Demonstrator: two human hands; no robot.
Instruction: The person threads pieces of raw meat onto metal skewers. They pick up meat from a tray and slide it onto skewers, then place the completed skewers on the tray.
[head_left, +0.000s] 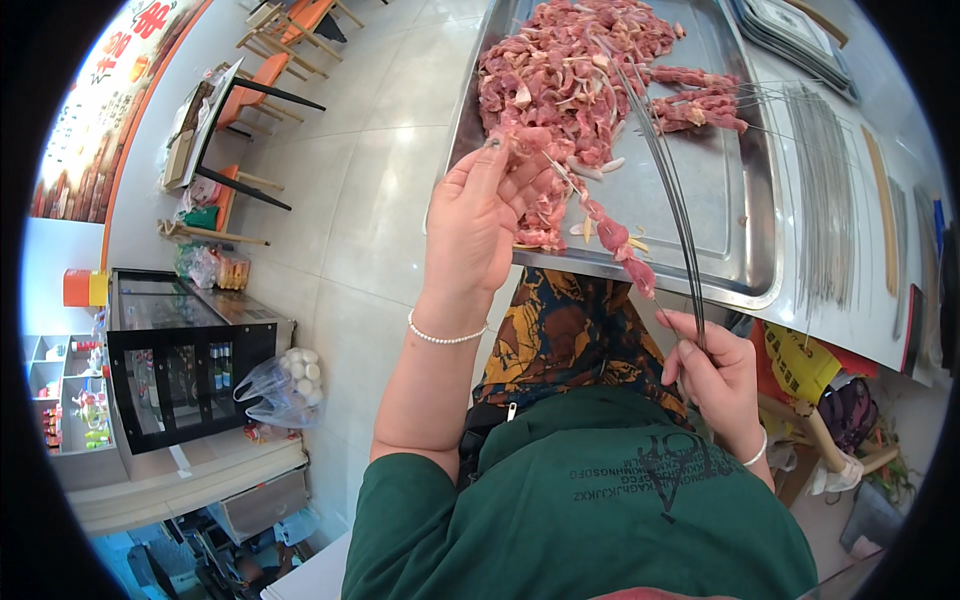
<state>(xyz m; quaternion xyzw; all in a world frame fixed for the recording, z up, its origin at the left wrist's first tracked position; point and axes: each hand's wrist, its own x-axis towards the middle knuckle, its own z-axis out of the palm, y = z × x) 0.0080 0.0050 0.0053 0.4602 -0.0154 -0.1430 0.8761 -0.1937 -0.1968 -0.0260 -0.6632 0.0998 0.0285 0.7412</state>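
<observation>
My left hand (487, 195) pinches a piece of raw meat (531, 142) at the near left edge of a meat pile (570, 82) in a metal tray (645, 270). My right hand (709, 371) holds several thin metal skewers (667, 180). One of them points up and left, with several meat pieces (613, 236) threaded along it and its tip near my left fingers. The other skewers bear no meat that I can see. Loaded meat skewers (697, 97) lie on the tray's right part. Onion strips (585, 169) are mixed with the meat.
Right of the tray, bare metal skewers (823, 195) lie in a bundle on the white table (870, 315), near a wooden stick (879, 210). Stacked trays (802, 37) stand at the upper right. A stool with bags (810, 435) is below the table. A glass-fronted cooler (195, 375) and chairs stand left.
</observation>
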